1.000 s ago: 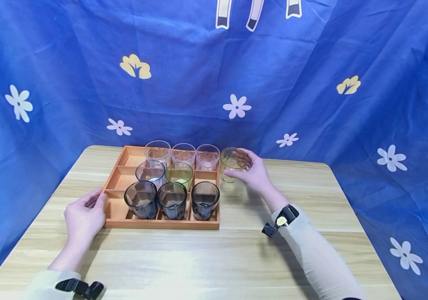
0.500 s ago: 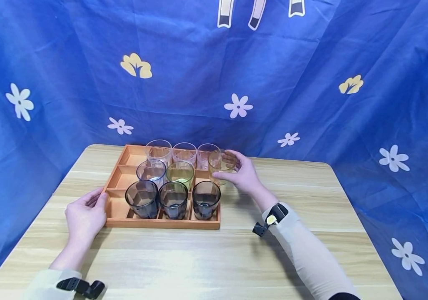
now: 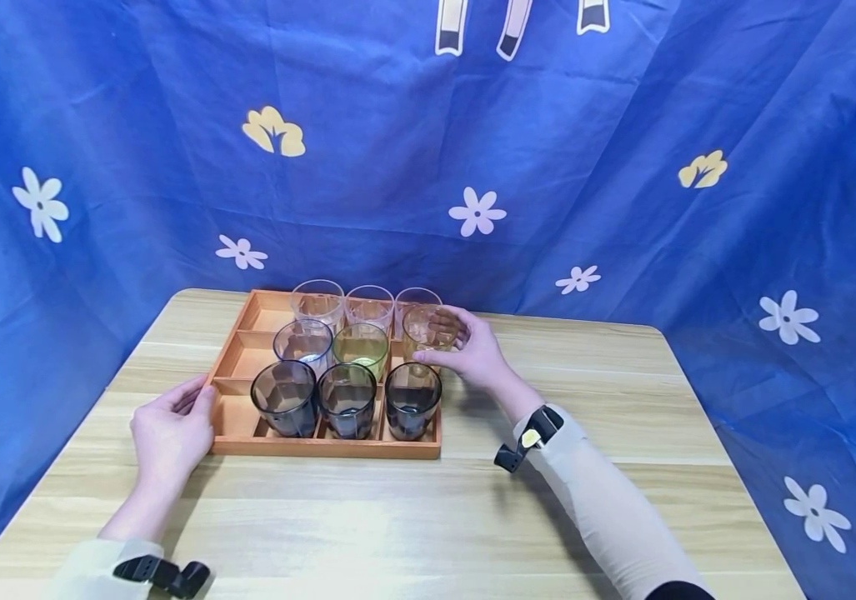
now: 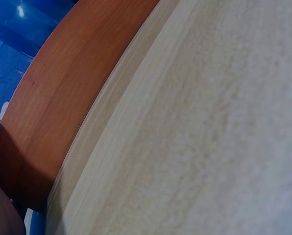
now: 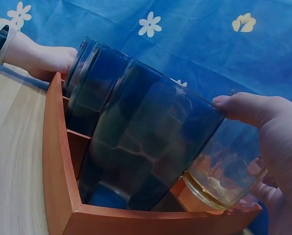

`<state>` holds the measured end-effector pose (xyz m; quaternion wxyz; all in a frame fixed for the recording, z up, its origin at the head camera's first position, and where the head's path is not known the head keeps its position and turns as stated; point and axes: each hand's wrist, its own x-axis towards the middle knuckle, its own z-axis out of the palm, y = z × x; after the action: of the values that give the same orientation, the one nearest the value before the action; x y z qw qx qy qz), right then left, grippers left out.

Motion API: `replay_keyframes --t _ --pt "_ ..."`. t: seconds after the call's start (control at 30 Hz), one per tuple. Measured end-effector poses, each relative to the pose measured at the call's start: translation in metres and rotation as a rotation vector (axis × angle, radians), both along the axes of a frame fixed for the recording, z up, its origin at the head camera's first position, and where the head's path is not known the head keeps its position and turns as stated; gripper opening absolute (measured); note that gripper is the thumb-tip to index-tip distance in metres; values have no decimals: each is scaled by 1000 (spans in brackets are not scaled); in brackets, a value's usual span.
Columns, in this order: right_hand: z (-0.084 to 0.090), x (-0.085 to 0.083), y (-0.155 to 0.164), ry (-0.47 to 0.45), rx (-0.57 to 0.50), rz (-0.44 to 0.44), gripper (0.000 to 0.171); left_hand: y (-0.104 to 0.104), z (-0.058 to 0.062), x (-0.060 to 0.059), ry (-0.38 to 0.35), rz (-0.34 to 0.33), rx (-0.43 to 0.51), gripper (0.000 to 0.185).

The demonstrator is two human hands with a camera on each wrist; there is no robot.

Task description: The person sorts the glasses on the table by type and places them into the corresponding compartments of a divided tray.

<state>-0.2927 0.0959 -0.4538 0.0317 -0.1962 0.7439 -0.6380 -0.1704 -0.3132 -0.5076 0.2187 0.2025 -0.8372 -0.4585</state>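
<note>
A wooden compartment tray stands on the table with several glasses in it: clear ones at the back, a blue-tinted and a green one in the middle row, dark ones in front. My right hand grips a yellowish glass over the tray's right middle compartment; in the right wrist view this yellowish glass sits low behind a dark glass. My left hand rests against the tray's left front corner, fingers relaxed. The left wrist view shows only the tray wall and table.
The tray's left column of compartments holds nothing. The light wood table stretches out in front and to the right of the tray. A blue flowered cloth hangs behind and around the table.
My right hand has carried the yellowish glass leftward from the table beside the tray to over the tray's right middle compartment. The left hand has stayed put.
</note>
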Motion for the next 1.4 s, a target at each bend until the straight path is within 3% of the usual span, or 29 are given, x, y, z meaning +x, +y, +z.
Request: replay_keyframes --t 0.67,0.83,1.17,1.4 --pt "-19 -10 -3 7 -168 67 84 -1 2 -1 -12 0 28 34" --pt "-25 -8 -3 -23 -132 75 86 -2 -1 -1 -11 -3 10 33" --pt "-31 -8 -2 15 -94 91 88 0 0 -1 -7 1 8 33" --pt "-35 -5 -3 26 -8 73 89 1 0 0 3 1 11 33"
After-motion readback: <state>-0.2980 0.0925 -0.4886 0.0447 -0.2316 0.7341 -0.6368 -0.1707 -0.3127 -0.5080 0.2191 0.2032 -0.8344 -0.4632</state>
